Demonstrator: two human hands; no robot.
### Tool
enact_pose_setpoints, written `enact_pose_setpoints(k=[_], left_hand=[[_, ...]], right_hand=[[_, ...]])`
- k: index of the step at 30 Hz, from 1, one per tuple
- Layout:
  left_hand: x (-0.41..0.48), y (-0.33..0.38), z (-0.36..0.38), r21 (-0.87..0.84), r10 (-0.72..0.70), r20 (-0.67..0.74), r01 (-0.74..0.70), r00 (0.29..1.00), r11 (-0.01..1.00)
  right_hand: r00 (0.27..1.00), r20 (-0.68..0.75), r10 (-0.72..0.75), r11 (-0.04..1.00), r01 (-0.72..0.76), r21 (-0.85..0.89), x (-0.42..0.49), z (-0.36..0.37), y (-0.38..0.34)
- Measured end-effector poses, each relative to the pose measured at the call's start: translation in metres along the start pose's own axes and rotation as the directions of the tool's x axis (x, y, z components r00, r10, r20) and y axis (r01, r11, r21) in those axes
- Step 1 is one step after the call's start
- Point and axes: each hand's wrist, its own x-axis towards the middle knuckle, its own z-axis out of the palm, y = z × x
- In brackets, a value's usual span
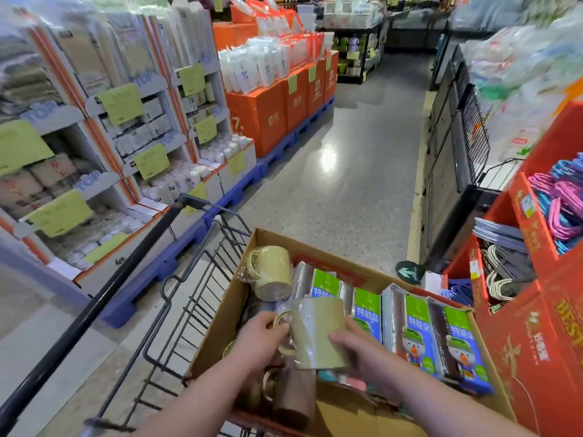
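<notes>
Where the cart stands: a shop aisle with a speckled grey floor [347, 184] and goods on both sides.
Left side: tall shelving [94, 152] with yellow-green price tags, then orange cartons [271, 118] on blue pallets farther along.
Right side: red display bins [536, 310] holding pink and blue hangers [561, 203].
Shopping cart [195, 294]: dark wire frame, with a black bar running off to the lower left; it carries the cardboard box.
Cardboard box [214, 326]: open at the top, with mugs in its left part and packs in its right.
Packs [441, 335]: green and blue with a cartoon figure, lying in a row.
Olive-green mug [318, 329]: film-wrapped, held tipped over the middle of the box, handle to the left, just in front of the packs.
Other mugs: a pale yellow mug [273, 269] on its side near the far left corner; a dark brown mug [293, 395] below the held one.
Hands: the left hand [262, 335] grips the olive-green mug at its handle with curled fingers; the right hand [356, 348] wraps its fingers round the mug's body from the right.
</notes>
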Motion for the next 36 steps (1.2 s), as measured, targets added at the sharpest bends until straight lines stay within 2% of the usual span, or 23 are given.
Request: enact_pose_setpoints(k=[4, 8, 11, 13, 17, 23, 26, 31, 36], left_hand=[[-0.013, 0.008, -0.025, -0.085, 0.054, -0.150, -0.067, 0.987, 0.994], [-0.024, 0.024, -0.056, -0.147, 0.096, -0.379, -0.163, 0.920, 0.976], [-0.027, 0.031, -0.081, -0.210, 0.060, -0.480, -0.181, 0.875, 0.961], [-0.026, 0.030, -0.094, -0.269, 0.016, -0.522, -0.182, 0.853, 0.946], [-0.022, 0.025, -0.114, -0.322, -0.020, -0.567, -0.199, 0.824, 0.926], [-0.013, 0.014, -0.132, -0.318, -0.036, -0.564, -0.177, 0.825, 0.931], [-0.008, 0.009, -0.140, -0.306, -0.039, -0.562, -0.164, 0.826, 0.938], [0.003, -0.002, -0.149, -0.294, -0.040, -0.552, -0.150, 0.833, 0.944], [0.010, -0.003, -0.153, -0.296, -0.029, -0.535, -0.155, 0.844, 0.942]], right_hand=[[0.999, 0.021, -0.034, 0.996, 0.036, -0.087, 0.012, 0.008, -0.022], [0.997, 0.050, -0.056, 0.962, 0.067, -0.265, 0.022, 0.025, -0.044], [0.988, 0.013, -0.153, 0.900, 0.145, -0.411, 0.037, 0.045, -0.059], [0.974, 0.001, -0.227, 0.817, 0.191, -0.544, 0.049, 0.058, -0.068], [0.951, 0.000, -0.309, 0.709, 0.230, -0.667, 0.069, 0.086, -0.088], [0.952, 0.000, -0.305, 0.560, 0.179, -0.809, 0.101, 0.118, -0.101], [0.960, -0.007, -0.281, 0.553, 0.156, -0.818, 0.113, 0.130, -0.101], [0.954, -0.110, -0.280, 0.575, 0.075, -0.815, 0.125, 0.136, -0.099], [0.950, -0.103, -0.295, 0.400, 0.025, -0.916, 0.120, 0.135, -0.100]])
